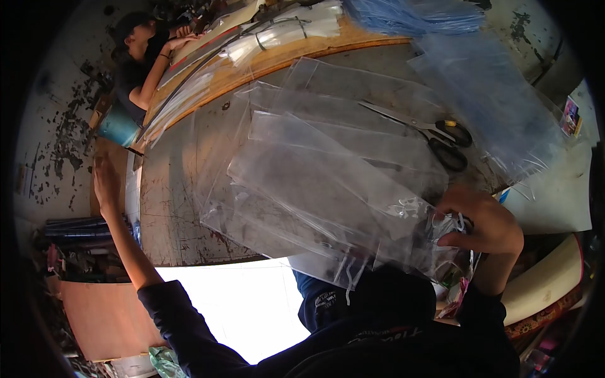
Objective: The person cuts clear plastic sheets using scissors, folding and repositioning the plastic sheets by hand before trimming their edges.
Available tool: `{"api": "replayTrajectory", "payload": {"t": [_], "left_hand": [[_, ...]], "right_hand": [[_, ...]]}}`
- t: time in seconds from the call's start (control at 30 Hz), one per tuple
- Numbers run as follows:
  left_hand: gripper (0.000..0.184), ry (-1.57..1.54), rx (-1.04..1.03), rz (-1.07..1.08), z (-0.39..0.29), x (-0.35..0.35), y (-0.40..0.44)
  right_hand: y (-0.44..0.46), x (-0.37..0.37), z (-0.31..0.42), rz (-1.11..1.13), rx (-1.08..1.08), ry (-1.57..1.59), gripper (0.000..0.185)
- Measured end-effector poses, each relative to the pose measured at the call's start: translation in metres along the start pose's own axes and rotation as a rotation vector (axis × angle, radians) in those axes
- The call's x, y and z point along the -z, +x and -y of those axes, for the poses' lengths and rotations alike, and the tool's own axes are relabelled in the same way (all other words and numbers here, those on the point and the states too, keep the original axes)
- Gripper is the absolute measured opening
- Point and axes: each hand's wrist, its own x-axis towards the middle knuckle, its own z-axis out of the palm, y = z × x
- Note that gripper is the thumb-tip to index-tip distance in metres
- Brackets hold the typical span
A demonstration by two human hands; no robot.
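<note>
Now, clear plastic sheets (302,157): they overlap unevenly across the middle of your desk (176,201), and their near end hangs past the edge at five o'clock; lining up those edges would probably make each piece easier to part.

Right hand (488,220): at four o'clock, your grip curls around crumpled plastic; blur hides whether it is clamped. A light pinch near the corner should crease the film less.

Left hand (107,186): out at nine o'clock, beyond the desk, too blurred to tell if that grip is apart or together. Flat on the pile, it could stop the lower sheets sliding.

White string (349,290): dangling at six o'clock; best guided clear so it doesn't snag.

Scissors (421,125): on the sheets at two o'clock, blades towards ten; lift them off before pulling any film beneath.
</note>
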Motion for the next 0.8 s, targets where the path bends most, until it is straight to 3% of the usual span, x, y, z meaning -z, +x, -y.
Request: {"api": "replayTrajectory", "payload": {"t": [0.03,0.1,0.17,0.23,0.37,0.47,0.6,0.7,0.8], "left_hand": [[0.026,0.000,-0.001,0.003,-0.021,0.018,0.006],[0.020,-0.023,0.172,0.314,-0.111,0.094,0.033],[0.025,-0.242,0.179,0.346,-0.181,0.141,0.053],[0.033,-0.717,-0.083,0.218,-0.220,0.133,0.058],[0.035,-1.142,-0.299,0.624,-0.297,0.144,0.063],[0.040,-1.347,-0.269,0.574,-0.324,0.129,0.053],[0.034,-1.364,-0.258,0.555,-0.323,0.130,0.056],[0.026,-1.505,-0.148,0.738,-0.320,0.129,0.062],[0.017,-1.690,-0.131,0.608,-0.320,0.125,0.060]], "right_hand": [[0.004,0.001,0.002,-0.035,-0.032,0.009,0.034],[0.018,-0.003,0.005,-0.111,-0.083,0.003,0.038],[0.036,-0.008,0.008,-0.188,-0.131,-0.012,0.042],[0.056,-0.016,0.006,-0.229,-0.214,0.070,0.042],[0.081,-0.015,0.012,-0.047,-0.328,0.090,0.036],[0.077,-0.019,0.015,-0.097,-0.366,0.160,0.026],[0.070,-0.026,0.015,-0.199,-0.391,0.378,0.014],[0.069,-0.028,0.011,-0.242,-0.356,0.433,0.012],[0.068,-0.028,0.007,-0.237,-0.345,0.490,0.009]]}}
